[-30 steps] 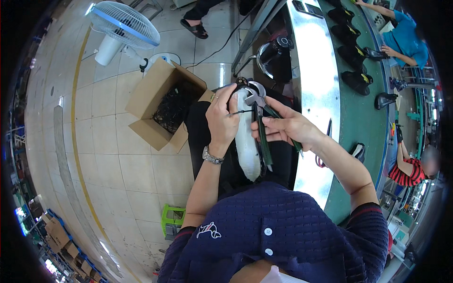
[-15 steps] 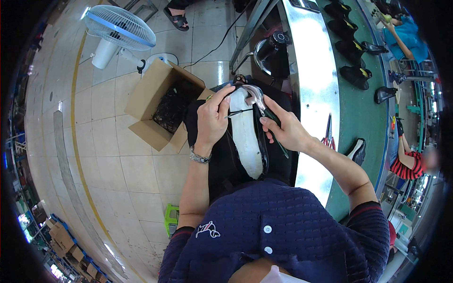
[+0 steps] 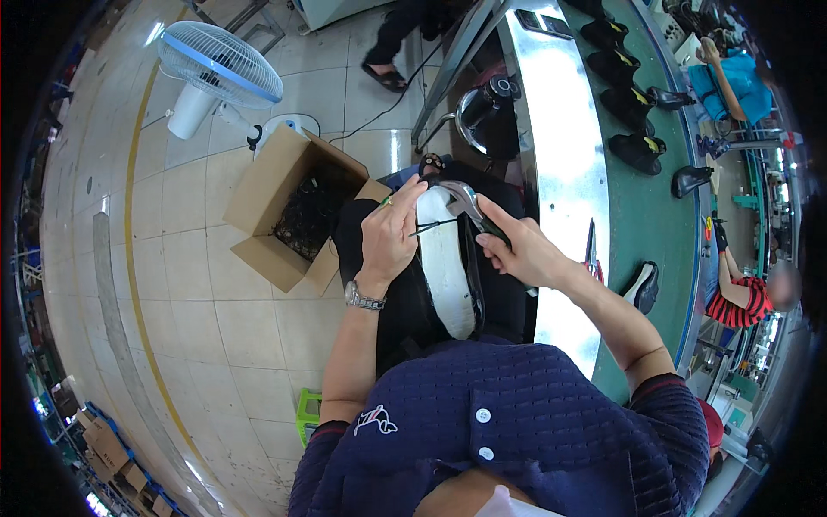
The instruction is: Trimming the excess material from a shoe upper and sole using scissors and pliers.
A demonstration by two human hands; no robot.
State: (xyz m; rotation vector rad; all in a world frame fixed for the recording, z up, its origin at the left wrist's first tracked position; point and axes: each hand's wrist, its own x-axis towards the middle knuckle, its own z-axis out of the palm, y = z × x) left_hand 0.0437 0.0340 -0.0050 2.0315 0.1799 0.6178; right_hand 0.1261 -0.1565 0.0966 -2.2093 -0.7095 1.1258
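Across my lap lies a black shoe upper with a long white underside (image 3: 447, 280) turned up. At its far end, my left hand (image 3: 388, 239) is closed on the black edge, fingers pressed along the left side. My right hand (image 3: 519, 247) grips the handles of a pair of lasting pincers (image 3: 466, 200), dark-handled with a curved silver head. The pincers' head lies against the far right rim of the shoe; whether its jaws are closed on the edge cannot be made out. A thin black strip (image 3: 437, 227) crosses the white underside between my hands.
An open cardboard box (image 3: 262, 191) holding black scraps stands left of my knees, with a fan (image 3: 220, 65) beyond. At right is a metal ledge (image 3: 568, 172) with scissors (image 3: 591, 254). Alongside runs a green conveyor (image 3: 671, 241) carrying several black shoes (image 3: 636, 152). People work across it.
The pincers' head has tilted and shifted slightly nearer and left, with my right hand following. My left hand stays at the shoe's far end. A person's foot beyond has moved nearer and right.
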